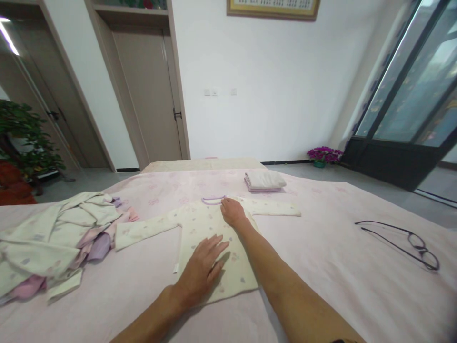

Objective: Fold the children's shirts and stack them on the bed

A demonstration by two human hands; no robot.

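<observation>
The pale shirt [209, 226] lies spread on the pink sheet [321, 267], body running lengthwise away, the left hand [203, 267] open over its lower half, the right hand [233, 212] curled at the collar [211, 204], its grip impossible to tell

Shirt [205, 221] of smooth, matt cloth; sheet [321, 247] of matt cloth.

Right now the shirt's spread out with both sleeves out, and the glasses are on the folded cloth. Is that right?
Not quite: the glasses lie on the pink sheet, right of the folded cloth, as the head view shows. The shirt part is right.
</observation>
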